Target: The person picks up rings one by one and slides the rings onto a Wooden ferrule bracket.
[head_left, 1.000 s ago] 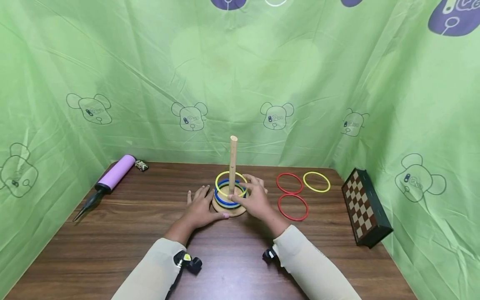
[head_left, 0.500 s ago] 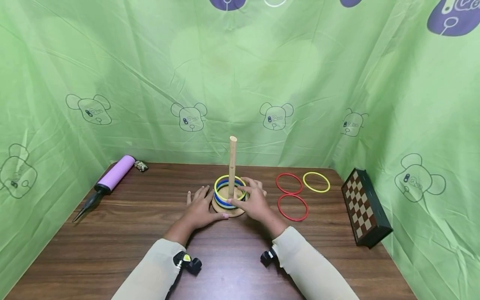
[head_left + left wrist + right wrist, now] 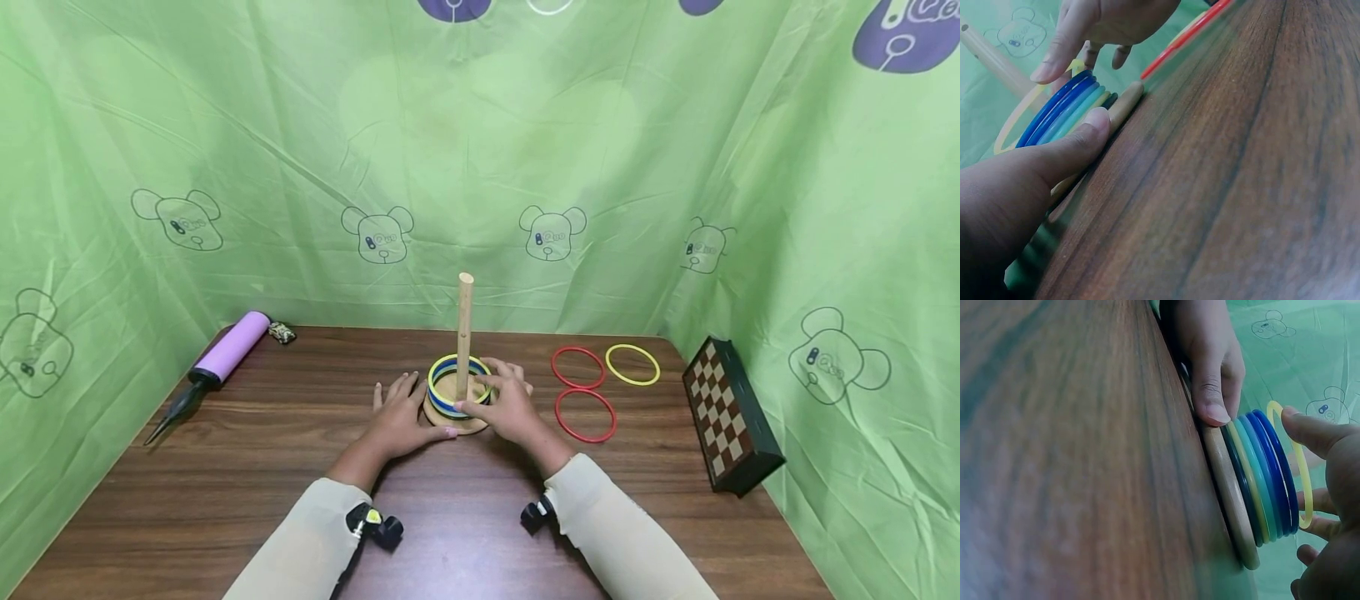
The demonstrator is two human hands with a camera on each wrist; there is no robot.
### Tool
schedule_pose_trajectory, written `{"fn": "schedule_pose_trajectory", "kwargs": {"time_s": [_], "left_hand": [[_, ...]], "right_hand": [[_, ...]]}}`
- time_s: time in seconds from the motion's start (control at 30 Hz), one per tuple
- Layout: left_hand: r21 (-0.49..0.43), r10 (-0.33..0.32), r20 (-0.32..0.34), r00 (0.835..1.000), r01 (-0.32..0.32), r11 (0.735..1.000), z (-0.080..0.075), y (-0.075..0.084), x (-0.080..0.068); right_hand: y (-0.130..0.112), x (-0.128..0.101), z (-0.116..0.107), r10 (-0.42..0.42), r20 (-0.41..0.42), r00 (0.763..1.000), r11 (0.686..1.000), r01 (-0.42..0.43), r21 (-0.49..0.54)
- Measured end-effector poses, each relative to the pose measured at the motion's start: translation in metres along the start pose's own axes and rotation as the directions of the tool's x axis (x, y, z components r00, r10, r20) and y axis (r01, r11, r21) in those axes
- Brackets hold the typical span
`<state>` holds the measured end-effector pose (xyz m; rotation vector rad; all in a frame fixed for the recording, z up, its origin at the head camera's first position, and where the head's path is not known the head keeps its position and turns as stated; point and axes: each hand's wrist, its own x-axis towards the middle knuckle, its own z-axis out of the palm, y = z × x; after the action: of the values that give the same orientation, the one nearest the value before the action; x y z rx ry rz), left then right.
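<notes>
A wooden peg stands upright on a round wooden base at mid-table. Several rings, blue, teal, yellow and dark, are stacked round it. My right hand holds a yellow ring by its rim, thumb on the near side and fingers on the far side. That ring is round the peg, at the top of the stack; the right wrist view shows it slightly tilted, with a gap above the blue ring. My left hand rests against the base's left side, fingers spread and thumb pressing its near edge.
Right of the stack, two red rings and another yellow ring lie on the brown table. A folded chessboard stands at the right edge. A purple hand pump and a small wrapped packet lie at back left.
My right hand has lowered the yellow ring down the peg to the top of the stack. My left hand has stayed at the base.
</notes>
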<state>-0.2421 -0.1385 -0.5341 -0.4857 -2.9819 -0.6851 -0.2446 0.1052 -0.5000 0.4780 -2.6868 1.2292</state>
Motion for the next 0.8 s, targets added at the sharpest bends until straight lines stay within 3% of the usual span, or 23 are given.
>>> {"fn": "schedule_pose_trajectory", "kwargs": {"time_s": [0.8], "left_hand": [[-0.008, -0.003, 0.003, 1.000, 0.003, 1.000, 0.0010, -0.0013, 0.0000]], "right_hand": [[0.0074, 0.0015, 0.0024, -0.013, 0.024, 1.000, 1.000, 0.013, -0.017]]}}
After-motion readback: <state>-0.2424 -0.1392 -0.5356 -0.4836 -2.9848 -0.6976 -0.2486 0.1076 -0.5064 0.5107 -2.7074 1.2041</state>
